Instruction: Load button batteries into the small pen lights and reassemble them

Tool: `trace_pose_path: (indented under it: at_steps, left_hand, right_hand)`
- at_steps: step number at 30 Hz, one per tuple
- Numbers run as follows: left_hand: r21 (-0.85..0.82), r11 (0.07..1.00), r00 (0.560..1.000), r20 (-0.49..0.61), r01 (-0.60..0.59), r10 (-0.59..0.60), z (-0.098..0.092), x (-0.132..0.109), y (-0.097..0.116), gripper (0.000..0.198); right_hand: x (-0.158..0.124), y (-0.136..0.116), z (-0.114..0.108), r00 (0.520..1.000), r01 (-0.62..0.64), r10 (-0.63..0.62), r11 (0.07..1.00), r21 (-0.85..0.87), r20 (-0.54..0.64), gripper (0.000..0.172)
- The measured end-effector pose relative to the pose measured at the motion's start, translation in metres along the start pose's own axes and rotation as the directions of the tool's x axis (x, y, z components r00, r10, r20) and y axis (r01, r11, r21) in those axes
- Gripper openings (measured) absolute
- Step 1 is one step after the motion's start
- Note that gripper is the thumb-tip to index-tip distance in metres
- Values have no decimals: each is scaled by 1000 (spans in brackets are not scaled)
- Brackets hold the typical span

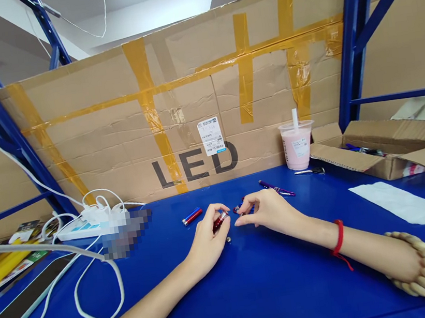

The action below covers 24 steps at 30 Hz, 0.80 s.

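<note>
While forearms are rested on the blue table, a red cylinder is gripped by the left hand; a small piece (too small to identify) is pinched by the right hand, just beside it

Glossy red tube tilted, held aloft; small cap just beside tip.

Black "LED" printed large on cardboard panel beyond the fingers, white sticker above it, print illegible
</note>
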<state>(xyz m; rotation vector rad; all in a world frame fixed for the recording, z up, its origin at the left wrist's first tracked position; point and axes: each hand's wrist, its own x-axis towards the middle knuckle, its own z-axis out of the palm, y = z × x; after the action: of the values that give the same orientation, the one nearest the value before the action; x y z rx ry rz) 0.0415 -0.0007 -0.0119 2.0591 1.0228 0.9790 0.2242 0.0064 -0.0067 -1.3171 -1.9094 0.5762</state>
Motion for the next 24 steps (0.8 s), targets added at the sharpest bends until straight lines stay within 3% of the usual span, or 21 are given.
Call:
trace_pose_path:
  at_steps: [8, 18, 24]
  left_hand:
    - [49, 998, 997, 59, -49, 46, -2, 1, -3, 17]
    - [13, 1000, 995, 96, -29, 27, -1, 0, -2, 14]
    - [9, 999, 995, 89, -39, 38, -1, -2, -3, 15]
  right_hand:
    - [-1, -5, 1, 1000, 5, -7, 966, 258, 8, 38]
    - [3, -3, 5, 996, -92, 74, 873, 479, 57, 50]
    - [3, -3, 4, 998, -58, 43, 891, 451, 44, 50]
